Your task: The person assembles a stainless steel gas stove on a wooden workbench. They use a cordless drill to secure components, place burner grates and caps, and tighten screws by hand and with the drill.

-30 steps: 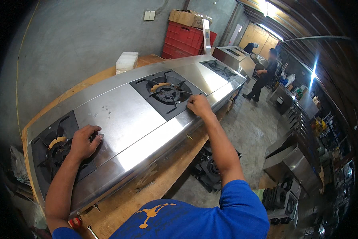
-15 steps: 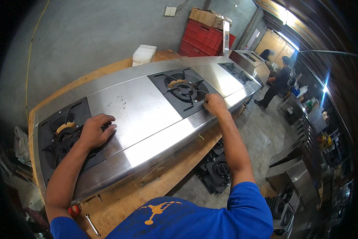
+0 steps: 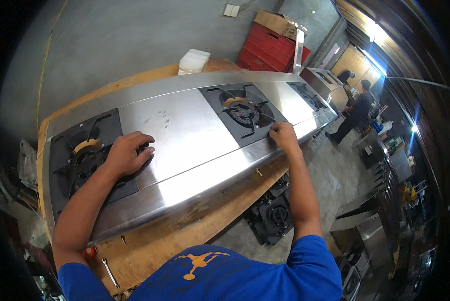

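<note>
A long stainless steel stove top (image 3: 185, 135) with black burner sections lies before me. My left hand (image 3: 129, 154) is over the right edge of the left burner (image 3: 87, 160); its fingers are loosely curled, the thumb apart, holding nothing visible. At the front right corner of the middle burner (image 3: 245, 113), my right hand (image 3: 284, 135) is closed in a pinch. A thin grey line runs from its fingertips toward the burner; whether it is a rod or a grate arm, I cannot tell. Several small shiny pieces (image 3: 164, 119) lie on the steel between both burners.
Below the stove is a wooden bench (image 3: 149, 243) with a wrench (image 3: 110, 272). Behind it are a white foam block (image 3: 194, 61) and red crates (image 3: 270, 49). Black burner parts (image 3: 272, 215) sit on the floor. A person in dark clothes (image 3: 357, 110) stands at the far right.
The whole view has shifted slightly, so the stove appears farther right. My right hand remains pinched at the middle burner's corner, and the thin line at its fingertips is now plainer.
</note>
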{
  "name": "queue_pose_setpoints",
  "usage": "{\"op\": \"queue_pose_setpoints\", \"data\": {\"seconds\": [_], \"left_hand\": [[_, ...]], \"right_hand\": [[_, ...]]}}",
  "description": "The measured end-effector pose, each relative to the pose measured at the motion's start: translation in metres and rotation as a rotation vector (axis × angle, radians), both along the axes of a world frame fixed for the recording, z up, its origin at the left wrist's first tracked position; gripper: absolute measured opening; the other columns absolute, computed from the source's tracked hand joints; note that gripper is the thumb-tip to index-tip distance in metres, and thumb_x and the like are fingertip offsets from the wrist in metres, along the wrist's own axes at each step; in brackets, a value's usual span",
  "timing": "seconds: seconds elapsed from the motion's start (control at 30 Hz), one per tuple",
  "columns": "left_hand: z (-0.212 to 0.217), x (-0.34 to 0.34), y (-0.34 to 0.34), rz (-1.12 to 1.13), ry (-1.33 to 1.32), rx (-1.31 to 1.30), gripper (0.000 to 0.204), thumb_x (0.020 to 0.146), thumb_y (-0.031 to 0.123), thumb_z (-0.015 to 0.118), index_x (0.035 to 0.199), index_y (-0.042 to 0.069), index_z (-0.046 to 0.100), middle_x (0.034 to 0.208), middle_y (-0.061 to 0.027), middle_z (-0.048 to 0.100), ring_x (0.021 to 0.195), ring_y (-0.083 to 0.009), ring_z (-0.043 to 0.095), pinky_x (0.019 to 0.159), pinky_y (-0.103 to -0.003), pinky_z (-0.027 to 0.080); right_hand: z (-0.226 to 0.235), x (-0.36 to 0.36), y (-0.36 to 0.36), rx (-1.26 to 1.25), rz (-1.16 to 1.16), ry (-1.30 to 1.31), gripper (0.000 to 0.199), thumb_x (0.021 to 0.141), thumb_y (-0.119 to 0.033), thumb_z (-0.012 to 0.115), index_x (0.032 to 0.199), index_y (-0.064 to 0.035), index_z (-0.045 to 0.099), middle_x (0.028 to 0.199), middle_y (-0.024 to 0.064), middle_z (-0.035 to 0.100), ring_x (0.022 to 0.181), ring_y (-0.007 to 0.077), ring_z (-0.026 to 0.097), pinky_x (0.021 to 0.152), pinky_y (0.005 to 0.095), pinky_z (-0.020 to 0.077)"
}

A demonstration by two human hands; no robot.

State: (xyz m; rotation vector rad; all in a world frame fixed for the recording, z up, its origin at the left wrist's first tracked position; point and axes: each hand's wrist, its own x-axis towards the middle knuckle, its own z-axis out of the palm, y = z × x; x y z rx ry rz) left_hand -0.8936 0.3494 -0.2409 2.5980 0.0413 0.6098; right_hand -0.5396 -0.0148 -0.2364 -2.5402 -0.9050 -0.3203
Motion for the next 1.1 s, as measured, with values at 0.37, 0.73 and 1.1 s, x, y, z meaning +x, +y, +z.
{"op": "queue_pose_setpoints", "data": {"seconds": [0.37, 0.73, 1.1], "left_hand": [[-0.005, 0.002, 0.004, -0.020, -0.033, 0.007, 0.023, 0.085, 0.018, 0.069, 0.102, 0.003, 0.067, 0.093, -0.0158, 0.067, 0.084, -0.0340, 0.067, 0.075, -0.040, 0.052], [-0.009, 0.002, 0.006, -0.031, -0.052, 0.016, 0.023, 0.087, 0.020, 0.068, 0.104, 0.004, 0.067, 0.093, -0.0145, 0.067, 0.082, -0.0319, 0.066, 0.074, -0.040, 0.052], [-0.007, 0.001, 0.007, -0.025, -0.019, -0.001, 0.024, 0.088, 0.020, 0.068, 0.105, 0.002, 0.067, 0.095, -0.0166, 0.067, 0.083, -0.0313, 0.067, 0.074, -0.039, 0.054]], "right_hand": [[-0.002, 0.004, 0.002, -0.076, 0.043, -0.087, 0.016, 0.074, -0.013, 0.069, 0.085, -0.0017, 0.072, 0.084, 0.0193, 0.070, 0.081, 0.0369, 0.068, 0.076, 0.0420, 0.0537], [-0.008, 0.005, 0.002, -0.005, 0.071, -0.062, 0.016, 0.077, -0.013, 0.069, 0.086, -0.0012, 0.072, 0.086, 0.0194, 0.070, 0.083, 0.0363, 0.068, 0.075, 0.0410, 0.0534], [-0.018, 0.000, -0.001, -0.064, -0.016, -0.085, 0.017, 0.081, -0.015, 0.069, 0.090, -0.0008, 0.072, 0.091, 0.0195, 0.070, 0.083, 0.0367, 0.068, 0.075, 0.0418, 0.0526]]}}
